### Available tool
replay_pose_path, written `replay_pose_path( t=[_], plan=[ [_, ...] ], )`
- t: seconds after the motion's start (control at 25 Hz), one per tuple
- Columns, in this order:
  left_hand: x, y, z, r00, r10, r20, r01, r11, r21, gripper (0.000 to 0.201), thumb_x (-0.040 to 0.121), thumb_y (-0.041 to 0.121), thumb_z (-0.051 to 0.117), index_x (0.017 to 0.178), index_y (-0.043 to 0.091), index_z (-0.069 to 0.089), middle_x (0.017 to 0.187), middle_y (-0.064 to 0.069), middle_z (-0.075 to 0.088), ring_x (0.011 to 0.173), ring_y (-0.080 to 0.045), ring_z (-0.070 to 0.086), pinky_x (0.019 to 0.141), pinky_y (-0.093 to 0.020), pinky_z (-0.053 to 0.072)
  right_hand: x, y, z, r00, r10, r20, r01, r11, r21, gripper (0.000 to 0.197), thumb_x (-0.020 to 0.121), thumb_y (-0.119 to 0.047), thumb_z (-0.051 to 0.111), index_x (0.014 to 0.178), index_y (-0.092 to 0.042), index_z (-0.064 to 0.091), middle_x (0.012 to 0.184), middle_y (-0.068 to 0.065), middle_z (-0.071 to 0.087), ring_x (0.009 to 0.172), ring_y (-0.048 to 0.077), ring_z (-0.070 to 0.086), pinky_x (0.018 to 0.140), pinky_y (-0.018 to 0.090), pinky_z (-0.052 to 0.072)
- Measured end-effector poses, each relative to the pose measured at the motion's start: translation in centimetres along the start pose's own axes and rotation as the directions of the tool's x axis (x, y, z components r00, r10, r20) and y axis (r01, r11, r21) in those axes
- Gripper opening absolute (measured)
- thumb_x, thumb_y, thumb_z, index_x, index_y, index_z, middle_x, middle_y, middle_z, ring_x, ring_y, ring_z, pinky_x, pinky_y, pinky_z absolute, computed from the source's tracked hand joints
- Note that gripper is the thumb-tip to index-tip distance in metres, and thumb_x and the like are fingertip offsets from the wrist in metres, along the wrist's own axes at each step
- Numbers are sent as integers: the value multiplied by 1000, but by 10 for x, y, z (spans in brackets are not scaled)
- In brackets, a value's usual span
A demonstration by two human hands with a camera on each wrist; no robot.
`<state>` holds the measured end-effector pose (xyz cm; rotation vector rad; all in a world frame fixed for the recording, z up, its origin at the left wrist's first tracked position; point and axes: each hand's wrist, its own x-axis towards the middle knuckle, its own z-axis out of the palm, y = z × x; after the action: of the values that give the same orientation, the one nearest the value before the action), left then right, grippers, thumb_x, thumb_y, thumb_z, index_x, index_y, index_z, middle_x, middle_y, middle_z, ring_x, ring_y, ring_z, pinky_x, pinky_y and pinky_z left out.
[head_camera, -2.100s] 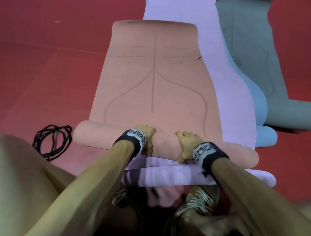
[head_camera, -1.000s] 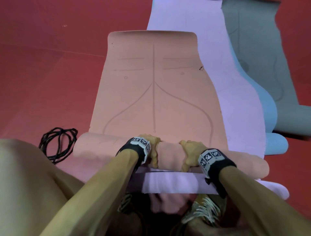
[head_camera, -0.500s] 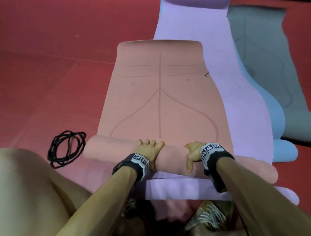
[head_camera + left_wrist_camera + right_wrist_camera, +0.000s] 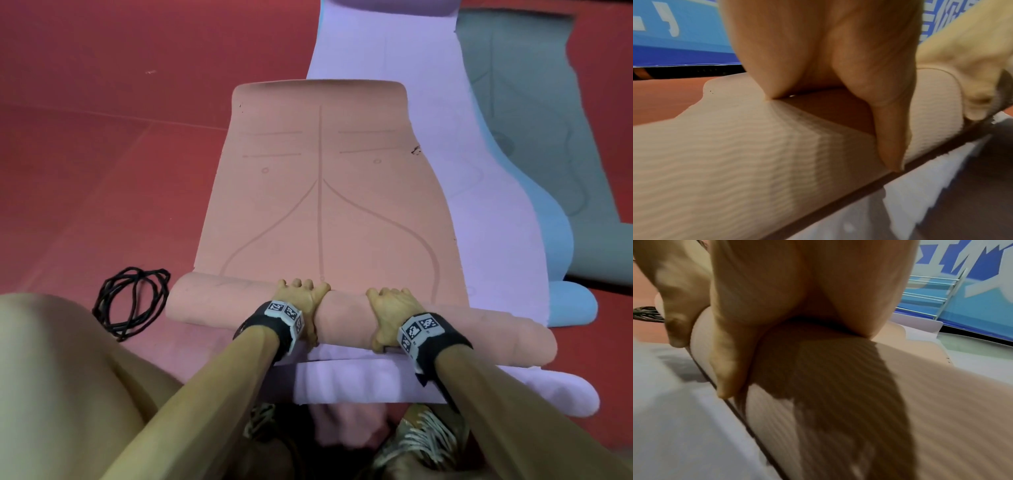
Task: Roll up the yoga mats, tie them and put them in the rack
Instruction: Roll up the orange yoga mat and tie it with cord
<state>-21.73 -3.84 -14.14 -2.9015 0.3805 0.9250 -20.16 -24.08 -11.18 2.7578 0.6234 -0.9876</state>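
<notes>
Right now the peach yoga mat (image 4: 322, 205) lies partly rolled on the red floor (image 4: 102, 154), its rolled part (image 4: 346, 322) running crosswise directly under both hands. The left hand (image 4: 301, 305) sits on top of the roll a little left of its middle, fingers draped over the far side and thumb hooked down the near side; the right hand (image 4: 390, 311) grips the roll the same way just to the right, with a short bare stretch of roll between the two. From the left wrist view, the left thumb (image 4: 888, 138) presses down the textured face of the roll. The flat part of the mat reaches away from the hands. Under it lies a lilac mat (image 4: 486, 205), showing along the right side and at the near edge, with a light blue mat (image 4: 561, 274) and a grey-green mat (image 4: 548, 102) beyond to the right. A coil of black cord (image 4: 132, 301) lies on the floor just beside the roll's left end. A knee (image 4: 68, 377) fills the lower left corner.
</notes>
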Motion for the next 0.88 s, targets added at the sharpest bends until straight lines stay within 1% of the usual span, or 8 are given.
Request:
replay_pose_path(
  t=[0.16, 0.32, 0.44, 0.6, 0.68, 0.72, 0.8, 0.88],
  plan=[
    [-11, 11, 10, 991, -37, -129, 47, 996, 70, 115, 59, 53, 82, 148, 17, 19, 140, -8, 38, 129, -31, 37, 112, -57, 21, 14, 10, -20, 991, 28, 128, -48, 986, 160, 83, 48, -33, 90, 122, -18, 55, 111, 5, 64, 96, 28, 61, 80, 34, 54],
    [-14, 13, 13, 989, -43, -140, 53, 996, 66, 112, 60, 48, 84, 146, 15, 20, 139, -9, 40, 127, -31, 39, 110, -55, 24, 23, 11, -25, 973, 17, 229, -58, 983, 175, 94, 44, -36, 92, 129, -20, 53, 114, 2, 63, 103, 26, 62, 86, 35, 55],
    [-7, 6, 0, 995, 3, -98, -2, 1000, 16, 96, 59, 44, 85, 136, 18, 35, 128, -8, 51, 117, -30, 47, 101, -44, 36, 17, 8, -13, 983, 54, 175, -82, 985, 153, 99, 44, -42, 87, 131, -22, 46, 117, 2, 59, 106, 29, 59, 90, 39, 53],
    [-2, -2, -15, 999, -7, -41, 4, 997, -73, 76, 52, 41, 88, 118, 28, 51, 108, -1, 64, 98, -23, 60, 84, -30, 49, -3, 6, -5, 1000, -8, 23, 7, 998, 54, 101, 58, -51, 84, 139, -18, 33, 127, 8, 50, 117, 29, 50, 99, 42, 38],
    [1, -4, -23, 1000, 3, 27, 0, 994, -110, 67, 51, 38, 87, 110, 32, 57, 99, 0, 67, 80, -21, 61, 70, -27, 49, -12, 5, -2, 1000, -15, 9, 15, 999, 37, 104, 59, -54, 84, 139, -16, 30, 128, 9, 49, 118, 30, 48, 100, 43, 36],
    [1, -3, -26, 998, 13, 64, -5, 992, -127, 67, 50, 36, 88, 110, 32, 57, 100, -1, 68, 78, -21, 60, 68, -26, 48, -14, 5, 1, 1000, -9, 13, 8, 999, 49, 102, 59, -53, 84, 138, -16, 31, 127, 9, 50, 117, 30, 49, 99, 43, 36],
    [2, -1, -26, 996, 23, 89, -11, 991, -137, 78, 49, 36, 90, 117, 30, 54, 108, -3, 67, 92, -24, 59, 77, -30, 50, -14, 6, 3, 1000, 5, 21, -7, 997, 81, 94, 58, -48, 86, 132, -16, 38, 123, 9, 54, 112, 30, 52, 94, 39, 40],
    [-1, 2, -19, 998, 19, 64, -12, 994, -111, 91, 51, 40, 90, 129, 24, 46, 120, -6, 59, 111, -27, 52, 94, -36, 42, -8, 10, -1, 998, 29, 62, -38, 988, 149, 89, 53, -42, 88, 127, -19, 44, 119, 6, 58, 106, 29, 56, 86, 34, 46]
  ],
)
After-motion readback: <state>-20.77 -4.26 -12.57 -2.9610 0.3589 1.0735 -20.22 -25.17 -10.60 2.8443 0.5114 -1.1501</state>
